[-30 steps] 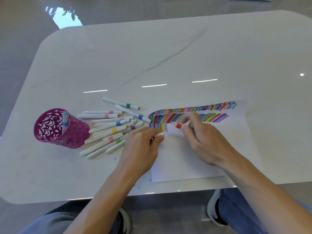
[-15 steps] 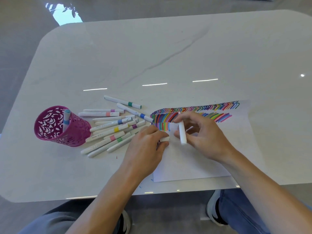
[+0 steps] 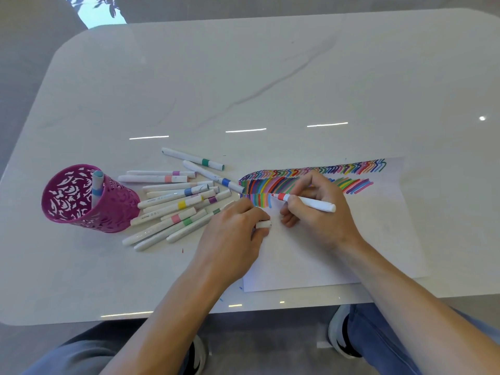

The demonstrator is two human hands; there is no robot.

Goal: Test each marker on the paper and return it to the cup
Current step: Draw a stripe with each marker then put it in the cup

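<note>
The right hand pinches a red marker, tip at the coloured strokes on the paper, while the left hand grips a white cap.

White glossy table, rounded corners, faint grey veins running diagonally. Three thin light streaks reflected mid-surface. Grey polished floor around it; bright window reflection with leaf shapes, upper left.

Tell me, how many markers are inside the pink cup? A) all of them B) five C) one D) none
C: a single marker with a light blue band stands in the pink cup, while a pile of markers lies on the table beside it.
</note>
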